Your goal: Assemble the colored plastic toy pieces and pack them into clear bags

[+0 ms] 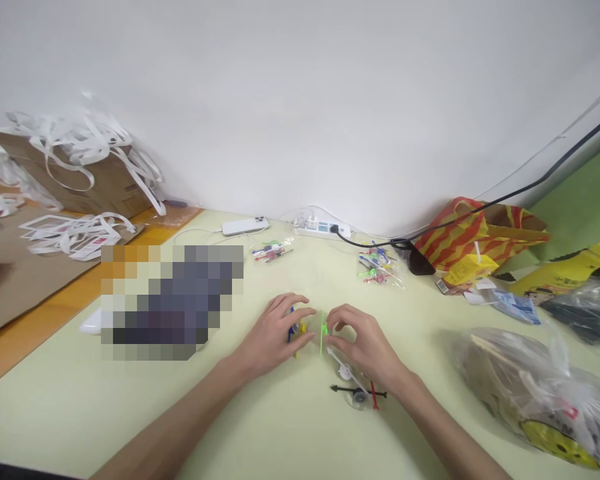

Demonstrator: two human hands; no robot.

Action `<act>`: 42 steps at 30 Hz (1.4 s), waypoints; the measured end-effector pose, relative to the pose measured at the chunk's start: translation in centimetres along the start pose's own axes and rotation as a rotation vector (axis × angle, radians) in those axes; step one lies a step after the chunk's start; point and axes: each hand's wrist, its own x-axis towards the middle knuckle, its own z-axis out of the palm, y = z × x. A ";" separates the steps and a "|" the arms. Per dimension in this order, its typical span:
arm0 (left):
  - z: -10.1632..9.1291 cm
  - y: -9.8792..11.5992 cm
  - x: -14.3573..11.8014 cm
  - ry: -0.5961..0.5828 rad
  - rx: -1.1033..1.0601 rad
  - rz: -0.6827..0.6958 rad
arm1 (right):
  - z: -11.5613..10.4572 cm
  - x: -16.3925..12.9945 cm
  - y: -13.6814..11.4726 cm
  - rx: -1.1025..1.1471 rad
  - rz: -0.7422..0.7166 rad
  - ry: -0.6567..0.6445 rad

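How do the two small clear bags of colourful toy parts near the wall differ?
The left bag lies near the phone, looks flatter and holds fewer pieces. The right bag lies near the striped paper bag, looks fuller, with more green and pink pieces. Both are sealed-looking, untouched, beyond the left hand and right hand.

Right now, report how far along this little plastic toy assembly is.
Done: little that shows. In hand: the left hand holds blue and yellow pieces; the right hand pinches a green piece beside them. Left: loose white, black and red parts lie on the table, and two sealed packets wait unopened.
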 end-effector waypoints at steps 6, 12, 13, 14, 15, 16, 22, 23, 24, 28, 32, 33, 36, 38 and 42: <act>0.0 -0.2 -0.1 0.002 -0.031 -0.001 | 1.2 0.8 0.8 -0.058 0.015 -0.082; 0.1 0.0 -0.1 -0.039 -0.042 -0.001 | -1.3 -0.6 0.5 -0.167 0.010 -0.040; 0.1 0.1 -0.1 -0.041 -0.042 -0.003 | -1.8 -0.9 0.3 -0.225 0.011 -0.066; 0.1 0.2 -0.1 -0.041 -0.040 -0.003 | -2.3 -1.3 0.1 -0.281 0.013 -0.099; 0.2 0.3 0.0 -0.039 -0.038 -0.005 | -2.5 -1.6 -0.1 -0.331 0.015 -0.139; 0.2 0.3 0.0 -0.033 -0.035 -0.006 | -2.7 -1.9 -0.4 -0.369 0.017 -0.180; 0.6 0.4 0.1 -0.011 -0.030 0.008 | -1.7 -2.4 -1.3 -0.414 -0.012 -0.331; 0.6 0.4 0.1 -0.009 -0.025 0.010 | -1.5 -2.4 -1.3 -0.406 -0.015 -0.338; 0.6 0.3 0.1 -0.006 -0.021 0.012 | -1.4 -2.3 -1.3 -0.394 -0.009 -0.335; 0.4 0.3 0.1 0.003 -0.014 0.023 | -1.5 -1.9 -1.0 -0.272 0.104 -0.191; 0.0 0.5 0.3 0.014 -0.025 0.023 | -1.7 -1.5 -0.6 -0.050 0.234 0.005; 0.0 0.7 0.3 0.030 -0.032 0.028 | -1.7 -1.5 -0.5 0.009 0.259 0.033; 0.2 1.8 0.5 0.091 -0.070 0.055 | -1.4 -1.3 -0.2 0.124 0.284 0.082; 0.4 2.7 0.6 0.115 -0.094 0.083 | -1.1 -1.3 -0.2 0.158 0.258 0.116; 0.8 4.0 0.6 0.091 -0.102 0.138 | -0.3 -1.2 0.0 0.298 0.249 0.158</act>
